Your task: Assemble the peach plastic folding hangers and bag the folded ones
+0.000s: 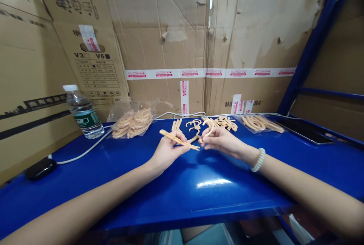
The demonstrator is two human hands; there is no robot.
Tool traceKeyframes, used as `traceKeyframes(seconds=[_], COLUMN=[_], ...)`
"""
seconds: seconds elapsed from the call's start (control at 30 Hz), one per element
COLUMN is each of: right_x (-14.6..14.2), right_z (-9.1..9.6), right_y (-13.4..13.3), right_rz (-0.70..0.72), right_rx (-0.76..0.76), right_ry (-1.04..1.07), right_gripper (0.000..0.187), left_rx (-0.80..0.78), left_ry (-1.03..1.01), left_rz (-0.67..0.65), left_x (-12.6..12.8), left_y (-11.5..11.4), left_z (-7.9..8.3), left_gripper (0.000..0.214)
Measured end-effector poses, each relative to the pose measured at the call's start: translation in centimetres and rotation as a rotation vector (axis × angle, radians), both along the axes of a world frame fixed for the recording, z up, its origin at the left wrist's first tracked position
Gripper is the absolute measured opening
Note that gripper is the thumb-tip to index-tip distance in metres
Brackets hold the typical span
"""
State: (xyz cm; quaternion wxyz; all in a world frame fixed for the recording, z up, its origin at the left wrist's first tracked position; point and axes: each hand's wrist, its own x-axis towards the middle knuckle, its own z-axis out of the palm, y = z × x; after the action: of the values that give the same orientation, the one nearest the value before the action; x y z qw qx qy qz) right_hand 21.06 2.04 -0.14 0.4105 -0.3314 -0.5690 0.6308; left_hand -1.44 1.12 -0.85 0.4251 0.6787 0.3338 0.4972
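Observation:
My left hand [167,150] is closed round a straight tan strip [179,140] that points right and slightly down. My right hand [220,139] pinches a curved tan piece [207,131] close to the strip's right tip. A white bead bracelet [258,159] sits on my right wrist. Both hands hover just above the blue table [176,192]. Behind them lie loose tan curved pieces [196,125] and a small heap of the same [226,122].
A clear bag of tan ring-shaped parts [133,120] and a water bottle [83,112] stand at the left. Another bag of tan strips [260,123] and a dark tablet [304,129] lie right. A white cable [85,152] and black object [40,168] are far left. Cardboard walls surround.

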Motion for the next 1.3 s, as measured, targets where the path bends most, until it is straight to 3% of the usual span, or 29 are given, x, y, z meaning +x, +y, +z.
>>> traceKeyframes(seconds=[0.17,0.37,0.57,0.83,1.0,1.3], right_x=[-0.4,-0.3,-0.5,-1.3,-1.8,-2.2], right_z=[0.5,0.4,0.0,-0.8,-1.2,-0.9], right_y=[-0.5,-0.8,-0.7,-1.2,-1.3,-1.6], right_rz=[0.164,0.191,0.153,0.015,-0.069,-0.099], right_rx=[-0.074,-0.115,-0.104,0.051,0.14,0.223], right_ry=[0.04,0.049,0.035,0.013,0.015,-0.042], right_gripper=[0.035,0.034,0.035,0.036,0.038,0.035], left_rx=[0.022,0.029,0.071,0.161,0.074,-0.116], left_ry=[0.011,0.017,0.072,0.119,0.074,-0.1], left_rz=[0.027,-0.013,-0.037,0.011,-0.016,0.051], left_x=[0.0,0.3,0.4,0.4,0.8,0.9], left_y=[-0.3,-0.5,-1.2,-1.8,-1.9,-1.3], left_z=[0.1,-0.2,-0.3,-0.2,-0.2,-0.2], left_gripper=[0.021,0.022,0.022,0.019,0.026,0.036])
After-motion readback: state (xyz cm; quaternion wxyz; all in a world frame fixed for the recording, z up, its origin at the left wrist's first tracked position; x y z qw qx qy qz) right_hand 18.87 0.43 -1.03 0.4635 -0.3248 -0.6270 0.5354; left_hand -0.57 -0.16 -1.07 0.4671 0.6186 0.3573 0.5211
